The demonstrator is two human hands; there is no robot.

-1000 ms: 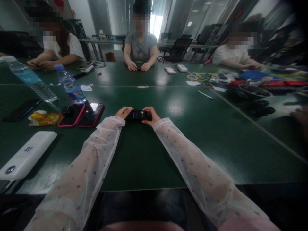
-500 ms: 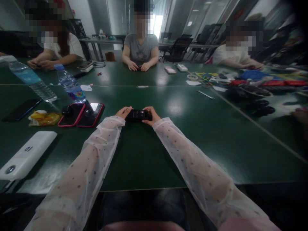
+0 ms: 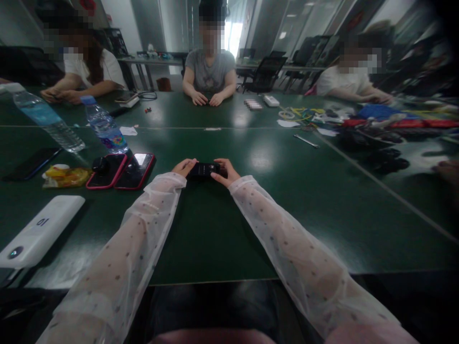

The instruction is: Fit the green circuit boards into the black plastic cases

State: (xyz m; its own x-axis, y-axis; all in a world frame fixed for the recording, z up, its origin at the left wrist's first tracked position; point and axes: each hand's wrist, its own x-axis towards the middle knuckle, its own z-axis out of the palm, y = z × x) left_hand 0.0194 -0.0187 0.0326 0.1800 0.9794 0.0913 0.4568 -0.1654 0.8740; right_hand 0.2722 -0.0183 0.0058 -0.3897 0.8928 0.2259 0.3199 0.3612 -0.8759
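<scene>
A small black device [image 3: 203, 170] with a lit screen is held sideways just above or on the green table [image 3: 222, 229]. My left hand [image 3: 184, 167] grips its left end, fingers closed round the edge. At its right end, my right hand [image 3: 226, 173] holds it between thumb and fingers, with the thumb over the near right part of the screen. To the left of my left hand lie two phones in pink-red cases, a right one [image 3: 135, 171] and a left one [image 3: 110, 176] with a small black object on top.
A white power bank [image 3: 41, 231] lies at the near left, with a yellow packet [image 3: 66, 176] behind it. Two water bottles [image 3: 104, 126] stand farther back. Across the table sit three people. A wrench [image 3: 306, 141] and heaped cables [image 3: 390, 119] are at the right.
My right thumb has shifted slightly left over the screen of the black device. My left hand has stayed in place.
</scene>
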